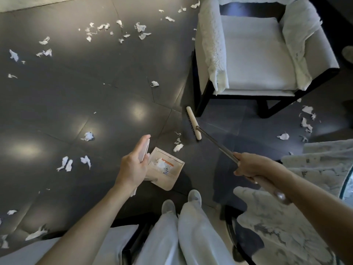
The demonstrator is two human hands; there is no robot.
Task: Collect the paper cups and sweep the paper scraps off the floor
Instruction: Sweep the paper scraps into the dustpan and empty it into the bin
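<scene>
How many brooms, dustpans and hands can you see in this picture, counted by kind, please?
Broom: 1
Dustpan: 1
Hands: 2, the left hand on the dustpan's handle and the right hand on the broom's handle
Total: 4

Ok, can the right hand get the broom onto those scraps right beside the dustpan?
Probably yes: the right hand grips the broom handle, its head sits right beside the scraps, and nothing lies between them.
</scene>
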